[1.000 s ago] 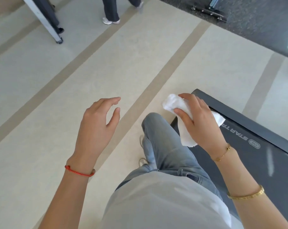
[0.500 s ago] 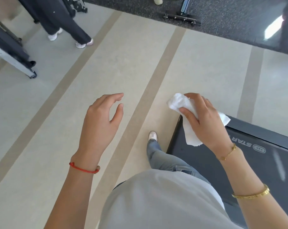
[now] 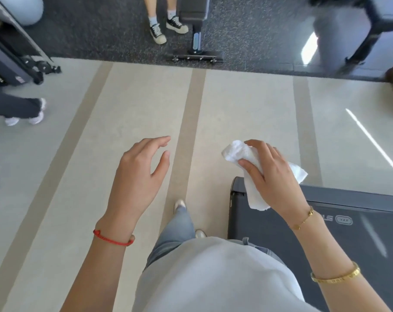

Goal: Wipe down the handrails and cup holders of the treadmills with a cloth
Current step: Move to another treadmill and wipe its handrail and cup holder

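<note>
One white cloth (image 3: pixel 254 174) was in view, and two hands. The right hand (image 3: pixel 272 176) gripped it, fingers and thumb curled round its middle, so that a bunched end stuck out to the left past the thumb, a flat corner showed at the right of the knuckles, and a longer end hung down below the palm. The left hand (image 3: pixel 139 176) held nothing; its fingers were loosely bent and spread, and it hung over the pale floor (image 3: pixel 132 113), well apart from the cloth and to its left.

One treadmill (image 3: pixel 281 230) showed at the near right, only the dark end of its deck and belt visible; the cloth hung just above its far left corner. No handrail or cup holder appeared.

Three bands were counted: a red cord bracelet (image 3: pixel 113 238) on the left wrist, a thin gold chain (image 3: pixel 302 219) at the right wrist, and a gold bangle (image 3: pixel 336 275) farther up that forearm.

At the far side two other people's legs stood near a bench (image 3: pixel 194 25).
</note>
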